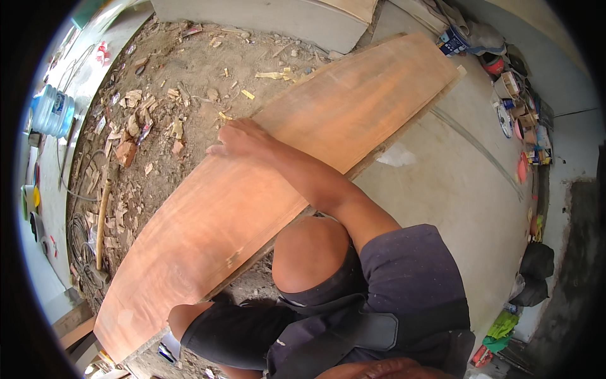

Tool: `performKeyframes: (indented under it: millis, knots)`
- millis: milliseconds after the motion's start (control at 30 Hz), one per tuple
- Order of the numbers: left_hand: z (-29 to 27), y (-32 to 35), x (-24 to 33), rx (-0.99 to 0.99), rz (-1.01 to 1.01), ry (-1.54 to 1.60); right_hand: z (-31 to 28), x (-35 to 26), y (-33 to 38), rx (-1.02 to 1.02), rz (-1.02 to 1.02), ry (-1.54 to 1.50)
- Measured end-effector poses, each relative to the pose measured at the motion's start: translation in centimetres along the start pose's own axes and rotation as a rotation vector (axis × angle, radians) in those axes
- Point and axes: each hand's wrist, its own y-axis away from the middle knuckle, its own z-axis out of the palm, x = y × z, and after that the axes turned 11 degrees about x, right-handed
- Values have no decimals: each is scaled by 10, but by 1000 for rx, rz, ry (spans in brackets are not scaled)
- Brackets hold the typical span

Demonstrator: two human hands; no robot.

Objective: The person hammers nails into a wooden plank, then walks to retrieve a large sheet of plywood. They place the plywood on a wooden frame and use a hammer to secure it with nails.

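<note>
A long, reddish-brown wooden panel (189,234) lies slantwise in front of me, from the lower left to the upper right. My right arm reaches across it. At the panel's far edge, my right hand (243,139) is closed, its fingers curled at the edge; whatever they hold is hidden. A small yellow scrap (225,116) shows just beyond the knuckles. My bent knee (310,252) is close to the panel's near edge. My left hand is out of view.
Dirt ground strewn with wood chips (132,123) and yellow scraps (271,75) lies beyond the panel. A bamboo stick (103,221) and coiled cable (81,243) are at the left, near a blue water jug (53,112). Smooth floor (435,189) spreads right, with clutter (527,120) along the wall.
</note>
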Motion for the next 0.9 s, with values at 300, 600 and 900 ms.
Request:
performKeyframes:
  millis: [300, 600, 900]
  knots:
    - [-63, -43, 23, 468, 75, -35, 4, -36, -29, -105, -15, 95]
    - [-30, 20, -12, 292, -108, 49, -22, 18, 11, -66, -124, 172]
    - [-9, -25, 9, 264, 9, 46, -44, 34, 32, 126, -97, 134]
